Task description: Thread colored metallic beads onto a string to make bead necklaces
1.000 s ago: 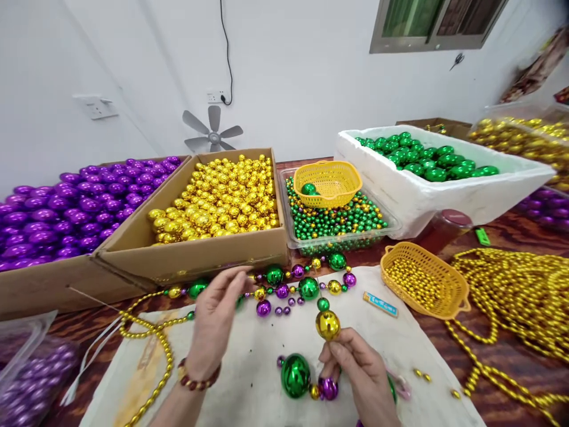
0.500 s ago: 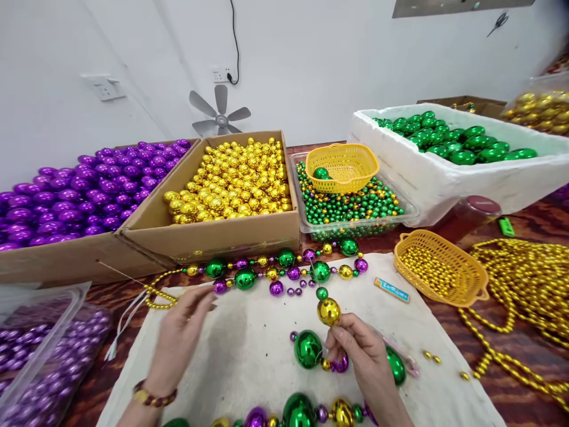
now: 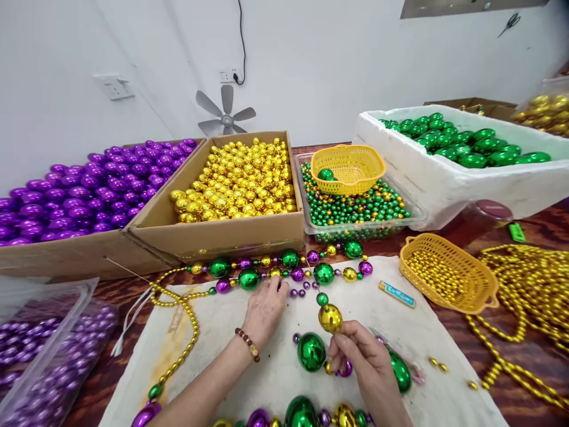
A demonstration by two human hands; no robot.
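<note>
Partly cropped strand [image 3: 301,414], gold bead [image 3: 330,318] in right hand [image 3: 362,363], left hand [image 3: 265,312], grip unclear

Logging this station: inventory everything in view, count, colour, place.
Cloth: one, off-white, on table
Cardboard boxes: three, brown, back; left two hold purple beads and gold beads
Foam box: one, white, back right, holding green beads
Tray: one, transparent, back centre, holding mixed beads
Baskets: two, yellow, atop mixed beads and at cloth's right edge
Gold strands: uncounted, gold, right
Strung beads: uncounted, green, purple, gold, on cloth
Bag: one, clear, lower left
Container: one, clear, far right
Jar: one, red-lidded, beside foam box
Strip: one, blue, on cloth
Fan: one, grey, by wall
Wall plates: two, white, wall
Scissors: one, dark, upper right
Bracelet: one, brown, left wrist
Left hand: one, at strung beads
Right hand: one, holding large gold bead
</note>
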